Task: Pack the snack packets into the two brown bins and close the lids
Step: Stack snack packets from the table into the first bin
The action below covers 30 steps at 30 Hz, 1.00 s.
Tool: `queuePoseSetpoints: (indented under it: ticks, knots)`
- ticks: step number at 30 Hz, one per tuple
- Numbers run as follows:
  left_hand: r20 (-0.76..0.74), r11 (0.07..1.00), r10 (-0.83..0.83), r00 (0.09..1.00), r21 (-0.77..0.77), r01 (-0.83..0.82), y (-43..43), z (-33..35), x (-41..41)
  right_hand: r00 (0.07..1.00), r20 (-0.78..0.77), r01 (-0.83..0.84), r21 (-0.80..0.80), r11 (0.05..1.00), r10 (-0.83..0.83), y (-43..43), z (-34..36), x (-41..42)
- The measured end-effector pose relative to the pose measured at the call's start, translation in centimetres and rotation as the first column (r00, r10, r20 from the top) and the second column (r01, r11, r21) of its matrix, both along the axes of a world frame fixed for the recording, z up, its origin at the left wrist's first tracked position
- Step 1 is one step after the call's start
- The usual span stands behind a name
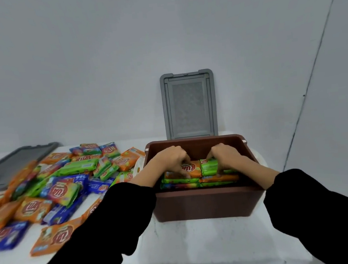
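Note:
A brown bin [206, 203] stands on the white table, and its grey lid [189, 106] leans upright against the wall behind it. Orange and green snack packets lie stacked inside. My left hand [172, 157] presses its fingers onto an orange packet [192, 169] on top of the stack. My right hand [225, 155] grips a bundle of green packets [209, 167] beside it. Both forearms, in black sleeves, reach over the bin's front rim. A loose pile of orange, green and blue packets [56, 187] covers the table to the left.
A second grey lid [15, 161] lies flat at the far left behind the pile. The white table [202, 243] ends just to the right of the bin. A grey wall stands close behind.

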<state>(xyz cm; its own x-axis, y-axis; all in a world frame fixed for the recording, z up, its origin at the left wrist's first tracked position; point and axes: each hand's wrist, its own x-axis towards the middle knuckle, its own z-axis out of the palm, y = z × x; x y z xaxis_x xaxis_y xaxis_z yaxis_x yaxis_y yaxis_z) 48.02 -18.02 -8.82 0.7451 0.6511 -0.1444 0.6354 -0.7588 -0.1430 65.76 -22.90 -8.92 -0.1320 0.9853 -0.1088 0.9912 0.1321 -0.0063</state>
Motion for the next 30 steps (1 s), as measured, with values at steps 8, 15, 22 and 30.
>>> queuePoseSetpoints:
  ticks: [8, 15, 22, 30]
  knots:
    - [0.420, 0.984, 0.176, 0.891, -0.037, -0.177, -1.7, 5.4, -7.4, 0.942, -0.325, -0.002, 0.239, 0.971, 0.082, 0.4, 5.1, -5.7]
    - [0.446, 0.878, 0.457, 0.770, -0.085, -0.471, -6.0, 6.1, -20.0, 0.860, -0.388, -0.265, 0.215, 0.940, 0.331, 0.2, 6.4, -17.6]
    - [0.318, 0.698, 0.715, 0.623, -0.267, -0.665, -12.0, 1.5, -27.4, 0.793, -0.238, -0.554, 0.100, 0.827, 0.560, -2.6, 2.6, -25.9]
    - [0.196, 0.628, 0.775, 0.601, -0.348, -0.696, -14.4, -6.1, -29.1, 0.689, 0.003, -0.705, -0.231, 0.671, 0.725, -4.3, -2.1, -26.7]
